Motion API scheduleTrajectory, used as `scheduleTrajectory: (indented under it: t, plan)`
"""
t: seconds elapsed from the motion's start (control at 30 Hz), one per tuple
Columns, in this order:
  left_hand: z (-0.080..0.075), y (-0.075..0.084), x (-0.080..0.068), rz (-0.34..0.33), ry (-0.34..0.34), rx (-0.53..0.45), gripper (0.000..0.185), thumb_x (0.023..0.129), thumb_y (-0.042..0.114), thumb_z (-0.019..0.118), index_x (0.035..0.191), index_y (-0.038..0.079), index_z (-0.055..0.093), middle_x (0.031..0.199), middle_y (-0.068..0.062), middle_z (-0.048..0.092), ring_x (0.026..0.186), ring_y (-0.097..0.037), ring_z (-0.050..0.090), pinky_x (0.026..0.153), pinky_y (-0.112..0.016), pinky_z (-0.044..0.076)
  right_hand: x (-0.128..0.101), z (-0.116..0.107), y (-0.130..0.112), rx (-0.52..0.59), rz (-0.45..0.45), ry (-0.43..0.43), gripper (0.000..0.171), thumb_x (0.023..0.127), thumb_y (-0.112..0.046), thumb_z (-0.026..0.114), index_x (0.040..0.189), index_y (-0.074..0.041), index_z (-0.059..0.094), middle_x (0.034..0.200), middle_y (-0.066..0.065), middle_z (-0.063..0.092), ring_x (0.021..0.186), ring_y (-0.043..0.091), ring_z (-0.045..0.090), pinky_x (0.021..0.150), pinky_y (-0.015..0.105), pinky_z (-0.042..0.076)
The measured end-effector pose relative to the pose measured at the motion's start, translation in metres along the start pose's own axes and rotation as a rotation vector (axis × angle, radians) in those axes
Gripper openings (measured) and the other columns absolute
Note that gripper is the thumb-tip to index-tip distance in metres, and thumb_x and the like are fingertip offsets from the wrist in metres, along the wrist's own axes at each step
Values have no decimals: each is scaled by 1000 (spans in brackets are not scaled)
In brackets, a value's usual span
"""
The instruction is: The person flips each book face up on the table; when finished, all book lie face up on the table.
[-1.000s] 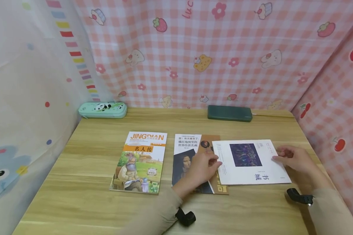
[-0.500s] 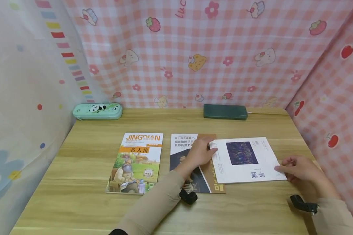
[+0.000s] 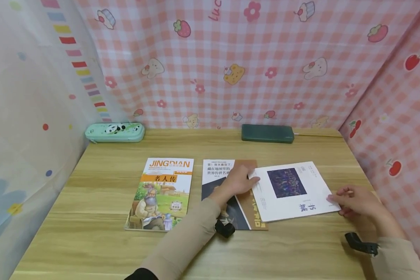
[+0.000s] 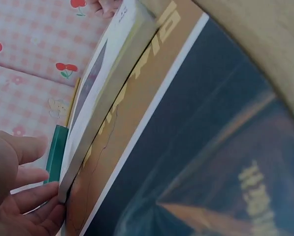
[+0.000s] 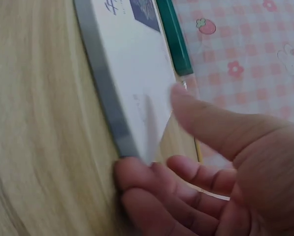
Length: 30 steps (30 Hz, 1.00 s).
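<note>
A white book (image 3: 294,190) with a dark square picture lies turned sideways, its left part over a brown-and-navy book (image 3: 243,210). My left hand (image 3: 239,181) is at the white book's upper left corner. In the left wrist view, the fingers (image 4: 43,209) touch that corner and the thumb stands apart from them. My right hand (image 3: 357,202) holds the lower right corner. In the right wrist view, its thumb (image 5: 206,118) is over the cover side and the fingers curl at the corner's edge. Left of these lies a book with an old man on its cover (image 3: 162,194).
A mint panda pencil case (image 3: 115,132) lies at the table's back left. Toward the back right is a dark green case (image 3: 267,133), with a thin stick (image 3: 318,135) beside it. Patterned cloths (image 3: 196,58) hang behind and at both sides of the wooden table (image 3: 80,217).
Over the second, my left hand slid up the white book's left edge to its corner, and my right hand moved down to the lower right corner. The white book has turned slightly counterclockwise.
</note>
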State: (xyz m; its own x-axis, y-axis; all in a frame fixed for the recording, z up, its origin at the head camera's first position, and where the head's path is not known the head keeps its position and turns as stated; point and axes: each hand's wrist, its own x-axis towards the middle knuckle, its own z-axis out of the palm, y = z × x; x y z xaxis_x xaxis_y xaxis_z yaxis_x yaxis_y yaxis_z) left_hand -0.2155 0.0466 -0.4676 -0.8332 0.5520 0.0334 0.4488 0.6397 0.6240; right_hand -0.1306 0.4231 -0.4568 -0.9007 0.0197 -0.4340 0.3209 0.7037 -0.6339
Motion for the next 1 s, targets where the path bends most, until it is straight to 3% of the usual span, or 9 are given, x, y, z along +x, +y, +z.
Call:
scheduleTrajectory:
  t: [0.1, 0.17, 0.33, 0.43, 0.6, 0.7, 0.77, 0.9, 1.0]
  plan:
    - [0, -1, -4, 2, 13, -42, 28, 99, 23, 66, 121, 7, 73, 104, -8, 73, 96, -20, 65, 87, -27, 52, 5, -3, 5, -38, -28, 59, 60, 99, -42, 65, 119, 14, 53, 87, 11, 66, 69, 22, 67, 61, 32, 61]
    - [1, 0, -8, 13, 6, -50, 23, 99, 24, 67, 116, 10, 75, 102, -3, 73, 92, -16, 64, 84, -24, 51, 9, -5, 5, -76, -49, 88, 64, 100, -44, 63, 121, 15, 53, 90, 13, 67, 70, 21, 66, 61, 30, 59]
    - [8, 9, -18, 45, -42, -139, 15, 99, 23, 67, 105, 11, 74, 81, 2, 64, 68, -8, 52, 62, -18, 42, 20, -5, -2, -153, -98, 143, 69, 99, -49, 61, 123, 15, 54, 96, 19, 67, 76, 23, 62, 64, 29, 53]
    - [15, 15, -25, 73, -54, -199, 14, 98, 20, 68, 102, 7, 72, 75, 1, 63, 64, -4, 51, 63, -16, 41, 28, -2, -8, -181, -127, 182, 68, 99, -51, 60, 124, 13, 54, 103, 25, 64, 85, 31, 61, 70, 33, 52]
    - [24, 23, -31, 105, -62, -206, 27, 96, 19, 71, 116, 1, 74, 92, -6, 76, 78, -1, 66, 77, -9, 46, 43, 6, -19, -197, -166, 274, 70, 98, -50, 62, 127, 13, 51, 114, 35, 58, 98, 43, 57, 80, 48, 51]
    - [28, 28, -34, 86, -94, -220, 36, 95, 22, 72, 125, 0, 71, 99, -6, 77, 83, 0, 67, 74, -7, 48, 50, 12, -28, -177, -189, 291, 73, 97, -49, 65, 131, 13, 48, 116, 36, 56, 100, 45, 55, 84, 56, 51]
    - [30, 30, -36, 66, -124, -238, 39, 96, 24, 72, 127, 2, 69, 99, -4, 76, 83, 2, 66, 73, -7, 48, 53, 15, -34, -165, -210, 273, 73, 94, -48, 69, 132, 11, 48, 116, 34, 58, 99, 43, 57, 85, 56, 52]
    - [35, 35, -41, 44, -182, -314, 43, 96, 26, 71, 132, 2, 66, 103, -3, 75, 88, 4, 65, 76, -8, 51, 59, 20, -43, -193, -270, 209, 77, 89, -41, 78, 137, 9, 46, 130, 37, 52, 112, 51, 54, 94, 65, 48]
    - [38, 36, -45, 53, -206, -331, 44, 97, 27, 71, 133, 3, 65, 108, -3, 74, 97, 2, 67, 82, -8, 50, 63, 22, -50, -224, -295, 172, 80, 88, -36, 80, 142, 10, 42, 142, 40, 40, 128, 59, 41, 103, 72, 37]
